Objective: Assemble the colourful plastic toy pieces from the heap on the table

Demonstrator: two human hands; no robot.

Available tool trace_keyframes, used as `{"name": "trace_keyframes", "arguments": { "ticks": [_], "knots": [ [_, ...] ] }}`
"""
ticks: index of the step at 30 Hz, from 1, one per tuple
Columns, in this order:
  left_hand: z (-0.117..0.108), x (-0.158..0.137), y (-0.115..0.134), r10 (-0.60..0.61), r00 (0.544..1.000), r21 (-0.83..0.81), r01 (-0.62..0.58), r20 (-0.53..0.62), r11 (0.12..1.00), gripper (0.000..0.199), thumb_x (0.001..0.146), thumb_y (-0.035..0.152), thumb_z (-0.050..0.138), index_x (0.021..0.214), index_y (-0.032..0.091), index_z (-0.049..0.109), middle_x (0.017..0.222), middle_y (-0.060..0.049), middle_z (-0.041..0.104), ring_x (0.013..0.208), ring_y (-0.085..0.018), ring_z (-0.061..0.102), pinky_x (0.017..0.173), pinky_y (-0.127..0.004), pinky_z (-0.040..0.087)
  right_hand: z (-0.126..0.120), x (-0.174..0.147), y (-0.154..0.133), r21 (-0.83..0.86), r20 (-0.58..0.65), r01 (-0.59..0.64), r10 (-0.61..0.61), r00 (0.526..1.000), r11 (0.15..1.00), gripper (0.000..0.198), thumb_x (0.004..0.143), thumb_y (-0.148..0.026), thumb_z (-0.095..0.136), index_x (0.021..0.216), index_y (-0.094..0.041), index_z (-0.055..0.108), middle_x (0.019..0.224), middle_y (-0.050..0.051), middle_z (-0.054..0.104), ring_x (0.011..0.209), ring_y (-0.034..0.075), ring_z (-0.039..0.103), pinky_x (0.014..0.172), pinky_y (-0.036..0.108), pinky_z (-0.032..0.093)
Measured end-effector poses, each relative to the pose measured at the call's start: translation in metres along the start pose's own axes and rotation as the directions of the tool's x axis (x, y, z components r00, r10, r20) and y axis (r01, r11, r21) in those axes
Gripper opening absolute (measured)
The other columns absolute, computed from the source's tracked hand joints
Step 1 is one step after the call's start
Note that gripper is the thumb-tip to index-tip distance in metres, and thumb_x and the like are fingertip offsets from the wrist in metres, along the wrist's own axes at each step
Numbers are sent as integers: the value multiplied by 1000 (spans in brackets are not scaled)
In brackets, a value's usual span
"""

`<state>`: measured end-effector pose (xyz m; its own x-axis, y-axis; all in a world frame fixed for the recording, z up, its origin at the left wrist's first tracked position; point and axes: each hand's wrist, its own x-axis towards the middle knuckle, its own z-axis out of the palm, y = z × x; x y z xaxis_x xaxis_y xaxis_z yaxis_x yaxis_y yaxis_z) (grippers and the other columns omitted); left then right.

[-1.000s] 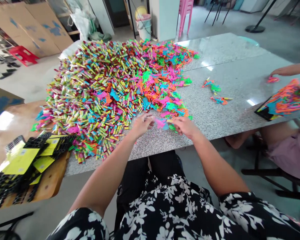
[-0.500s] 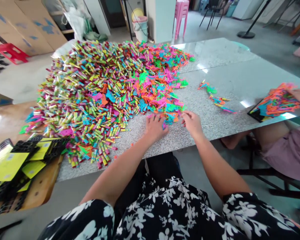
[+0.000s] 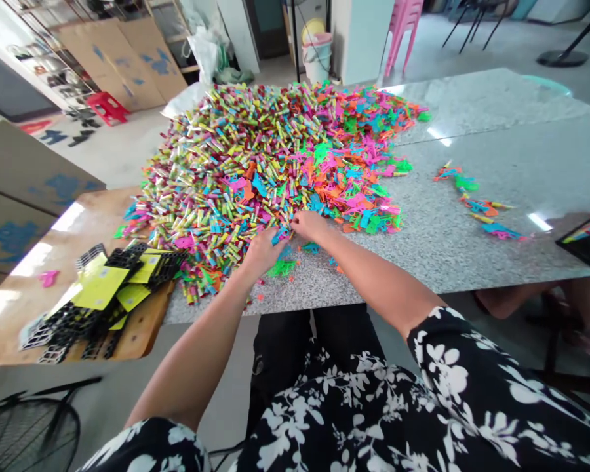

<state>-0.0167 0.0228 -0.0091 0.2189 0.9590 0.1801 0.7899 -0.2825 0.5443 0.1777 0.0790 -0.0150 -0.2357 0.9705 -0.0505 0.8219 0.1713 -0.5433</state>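
Note:
A big heap of small coloured tubes (image 3: pixel 216 151) covers the left part of the stone table, running on its right into a pile of bright plastic toy guns (image 3: pixel 358 183). At the heap's front edge, my left hand (image 3: pixel 263 254) is closed with a blue toy gun (image 3: pixel 280 236) at its fingertips. My right hand (image 3: pixel 309 226) is close beside it, fingers pinched near the tubes; what they hold is too small to make out. Below the hands lie a few loose pieces, among them a green toy gun (image 3: pixel 282 268).
Black plastic racks with yellow cards (image 3: pixel 101 286) lie on a wooden board at left. A short row of toy pieces (image 3: pixel 482 206) crosses the table at right. Near the right edge is a black tray (image 3: pixel 577 241) of toys, with another person's legs below.
Both my hands have moved left from the toy gun pile to the edge of the tube heap and come together. My view has turned left; loose toy guns now show on the tabletop below my hands.

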Motion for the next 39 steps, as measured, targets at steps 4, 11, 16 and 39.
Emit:
{"name": "trace_keyframes", "arguments": {
  "ticks": [4, 11, 16, 39],
  "knots": [
    [-20, -11, -11, -205, 974, -275, 172, -95, 946, 34, 92, 54, 72, 88, 20, 76, 76, -2, 71, 76, -22, 65, 73, -32, 50, 17, 18, -29, -87, -6, -85, 85, 996, 993, 44, 102, -44, 67, 128, -11, 77, 132, 24, 76, 122, 34, 73, 99, 37, 54],
    [-35, -12, -8, -410, 911, -867, 231, 34, 441, 46, 82, 61, 85, 98, 18, 77, 89, -6, 77, 86, -22, 72, 69, -30, 55, 25, 19, -22, -17, 47, -155, 156, 987, 988, 29, 96, -28, 68, 116, -12, 81, 120, 23, 80, 116, 36, 75, 93, 37, 55],
    [-34, -13, 2, -532, 822, -939, 317, 204, 130, 40, 90, 58, 81, 97, 19, 73, 84, -5, 76, 68, -17, 69, 51, -26, 48, 14, 3, -23, 154, -96, -185, 201, 975, 971, 18, 88, -31, 73, 99, -17, 76, 107, 18, 81, 106, 33, 76, 85, 35, 56],
    [13, -5, 62, -462, 870, -970, 232, 174, 71, 60, 100, 76, 57, 122, 22, 71, 108, -11, 81, 94, -25, 79, 75, -35, 60, 9, -105, -40, 723, -242, 86, 135, 961, 685, 16, 89, -40, 75, 89, -24, 72, 71, -1, 64, 71, 19, 64, 70, 32, 54]
  ]
}}
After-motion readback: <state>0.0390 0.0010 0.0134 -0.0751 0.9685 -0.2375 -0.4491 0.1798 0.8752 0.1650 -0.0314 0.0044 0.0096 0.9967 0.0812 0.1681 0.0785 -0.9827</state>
